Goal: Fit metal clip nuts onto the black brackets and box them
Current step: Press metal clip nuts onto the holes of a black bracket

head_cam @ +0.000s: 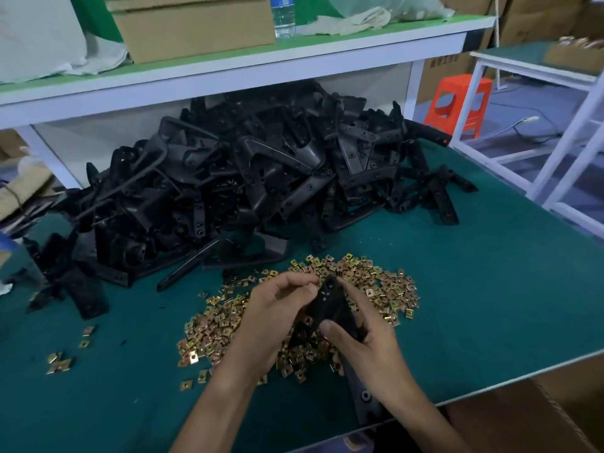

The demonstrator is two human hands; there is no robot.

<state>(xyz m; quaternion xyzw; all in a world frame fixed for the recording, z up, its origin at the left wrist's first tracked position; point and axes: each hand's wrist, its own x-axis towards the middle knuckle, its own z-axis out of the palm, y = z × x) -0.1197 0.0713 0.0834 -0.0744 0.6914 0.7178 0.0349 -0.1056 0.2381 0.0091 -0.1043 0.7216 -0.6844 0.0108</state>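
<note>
While both hands worked above the heap of clip nuts (pixel 376 282) on the green table (pixel 490 289), one bracket (pixel 333 308) was held between them, its lower end reaching down to the table's near edge. The right hand (pixel 369 338) gripped the bracket's middle, fingers curled round it and thumb laid across its face. The left hand (pixel 277 308) had its fingers curled in a pinch at the bracket's upper end, possibly pressing a nut on, though the small part itself was hidden there. The unworked pile of brackets (pixel 228 178) lay behind, under the shelf (pixel 294 60), and a brown carton (pixel 539 413) stood below the table's near right corner.

The likeliest fault was a nut slid on crooked, so that its hole missed the hole in the bracket; a hurried push would have caused it. A nut slipping from the pinch would have dropped back into the heap. The forearms, lying close over the loose nuts, could have swept some off the near edge. A few stray nuts (pixel 60 362) already lay apart at the left.

As for writing, dark printed characters showed on a cardboard box (pixel 444 62) behind the shelf leg, too blurred to read. The water bottle (pixel 282 14) on the shelf bore a blue label with no legible text.
</note>
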